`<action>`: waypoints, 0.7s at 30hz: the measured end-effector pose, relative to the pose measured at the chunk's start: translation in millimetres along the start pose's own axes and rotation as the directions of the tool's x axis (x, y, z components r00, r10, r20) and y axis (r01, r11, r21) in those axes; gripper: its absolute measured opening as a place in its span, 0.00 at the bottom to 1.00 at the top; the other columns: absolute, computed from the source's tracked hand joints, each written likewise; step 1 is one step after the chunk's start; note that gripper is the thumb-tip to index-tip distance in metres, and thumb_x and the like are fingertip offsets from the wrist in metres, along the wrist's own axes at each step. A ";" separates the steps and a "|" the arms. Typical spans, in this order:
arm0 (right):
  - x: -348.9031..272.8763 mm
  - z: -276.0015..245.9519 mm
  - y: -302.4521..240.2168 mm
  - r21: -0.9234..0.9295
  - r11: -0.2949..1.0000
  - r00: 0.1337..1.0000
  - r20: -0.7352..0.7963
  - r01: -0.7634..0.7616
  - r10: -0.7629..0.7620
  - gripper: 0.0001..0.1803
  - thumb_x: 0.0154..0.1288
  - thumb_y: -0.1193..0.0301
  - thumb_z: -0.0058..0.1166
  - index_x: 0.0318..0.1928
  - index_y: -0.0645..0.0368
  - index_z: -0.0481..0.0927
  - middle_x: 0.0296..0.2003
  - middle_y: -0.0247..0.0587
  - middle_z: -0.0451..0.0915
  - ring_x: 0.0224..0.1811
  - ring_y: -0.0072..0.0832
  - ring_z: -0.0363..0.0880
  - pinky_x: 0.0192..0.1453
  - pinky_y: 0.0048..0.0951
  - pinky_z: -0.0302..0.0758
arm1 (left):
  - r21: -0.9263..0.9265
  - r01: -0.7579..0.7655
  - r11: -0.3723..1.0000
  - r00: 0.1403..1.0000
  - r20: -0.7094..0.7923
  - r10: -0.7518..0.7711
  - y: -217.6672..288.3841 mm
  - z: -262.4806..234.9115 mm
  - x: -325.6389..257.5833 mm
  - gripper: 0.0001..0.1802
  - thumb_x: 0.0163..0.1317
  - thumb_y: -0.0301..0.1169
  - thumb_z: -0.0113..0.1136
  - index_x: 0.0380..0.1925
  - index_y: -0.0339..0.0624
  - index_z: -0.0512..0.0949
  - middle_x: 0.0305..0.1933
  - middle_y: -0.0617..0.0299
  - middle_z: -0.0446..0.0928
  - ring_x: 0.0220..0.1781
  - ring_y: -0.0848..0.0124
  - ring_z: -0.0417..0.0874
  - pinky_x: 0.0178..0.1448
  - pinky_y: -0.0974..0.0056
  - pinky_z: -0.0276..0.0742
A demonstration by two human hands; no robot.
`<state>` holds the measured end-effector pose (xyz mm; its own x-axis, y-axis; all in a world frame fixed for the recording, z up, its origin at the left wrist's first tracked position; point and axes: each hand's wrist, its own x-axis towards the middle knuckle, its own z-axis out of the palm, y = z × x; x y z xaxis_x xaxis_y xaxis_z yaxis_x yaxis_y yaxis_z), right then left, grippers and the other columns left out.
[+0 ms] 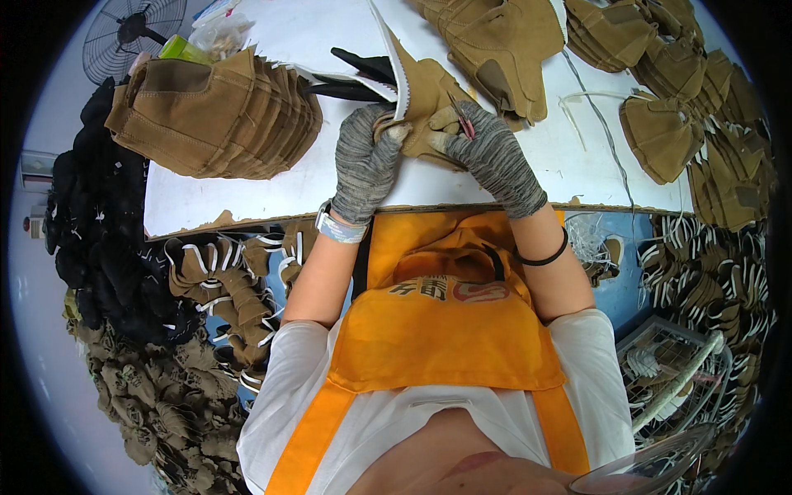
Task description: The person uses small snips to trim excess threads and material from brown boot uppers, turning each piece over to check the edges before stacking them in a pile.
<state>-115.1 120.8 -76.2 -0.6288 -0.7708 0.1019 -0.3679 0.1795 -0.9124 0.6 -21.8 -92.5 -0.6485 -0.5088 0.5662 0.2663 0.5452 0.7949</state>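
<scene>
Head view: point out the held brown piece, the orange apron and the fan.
Brown piece [432, 82], head view: its broad upper part.
Orange apron [445, 340], head view: its bib.
Fan [132, 30], head view: its hub.

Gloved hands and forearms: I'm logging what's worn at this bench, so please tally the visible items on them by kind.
Grey gloves: 2
Pale wrist strap: 1
Black wristband: 1
Total: 4
</scene>
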 end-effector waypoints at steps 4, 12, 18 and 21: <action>-0.6 -5.5 -4.0 0.163 0.987 0.997 0.082 0.002 -0.016 0.12 0.59 0.68 0.60 0.42 0.59 0.79 0.32 0.32 0.78 0.30 0.17 0.72 0.36 0.19 0.73 | -0.031 0.056 0.998 0.998 -0.005 -0.056 -4.7 -1.6 -3.2 0.16 0.61 0.39 0.60 0.39 0.36 0.77 0.36 0.55 0.77 0.38 0.63 0.78 0.46 0.62 0.73; -4.2 -13.4 0.2 -0.051 0.997 0.995 0.088 0.056 -0.051 0.17 0.59 0.74 0.53 0.49 0.65 0.74 0.41 0.45 0.77 0.39 0.28 0.76 0.46 0.24 0.75 | -0.129 0.110 0.986 0.993 0.046 -0.104 2.3 -4.2 0.8 0.16 0.65 0.39 0.57 0.41 0.36 0.75 0.36 0.60 0.77 0.38 0.73 0.75 0.45 0.68 0.72; -30.0 -32.2 16.1 0.395 0.918 0.951 -0.292 0.024 0.100 0.15 0.60 0.74 0.53 0.49 0.59 0.76 0.37 0.32 0.77 0.36 0.20 0.75 0.42 0.20 0.73 | -0.177 0.195 0.965 0.980 -0.011 -0.201 -3.6 -17.7 2.6 0.21 0.67 0.42 0.52 0.49 0.35 0.72 0.44 0.59 0.74 0.47 0.72 0.73 0.55 0.67 0.68; -46.0 -34.6 5.3 0.286 0.958 0.963 -0.254 -0.011 0.087 0.16 0.62 0.70 0.58 0.49 0.61 0.76 0.37 0.33 0.77 0.38 0.17 0.72 0.45 0.19 0.71 | -0.223 0.182 0.958 0.979 -0.051 -0.198 2.5 -18.6 3.4 0.27 0.69 0.45 0.48 0.58 0.35 0.66 0.53 0.58 0.70 0.53 0.69 0.68 0.61 0.65 0.63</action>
<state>-111.8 178.4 -72.1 -0.8119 -0.5714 0.1194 -0.1494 0.0056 -0.9888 12.4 -34.5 -84.5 -0.6514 -0.6398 0.4079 0.2962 0.2805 0.9130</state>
